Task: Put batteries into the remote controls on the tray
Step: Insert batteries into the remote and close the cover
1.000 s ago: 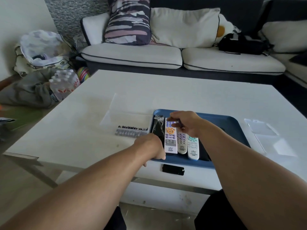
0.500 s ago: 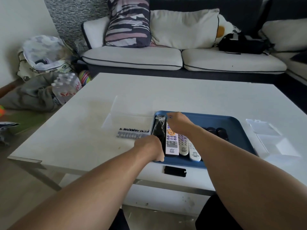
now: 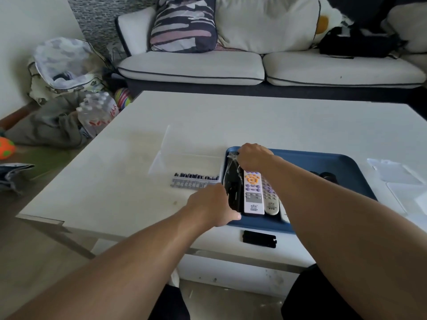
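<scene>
On the blue tray [image 3: 323,162] we see both hands closed on the black remote [image 3: 233,192] in glossy crinkled plastic, left hand [image 3: 211,207] at its near end, right hand [image 3: 254,157] pinching the far end.

Remotes [image 3: 253,195] in tray [image 3: 323,161]; batteries [image 3: 196,180] apparently just left.

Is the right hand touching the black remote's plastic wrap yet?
Touching. Head view: right hand pinches the clear wrap at the far end of the black remote.
</scene>
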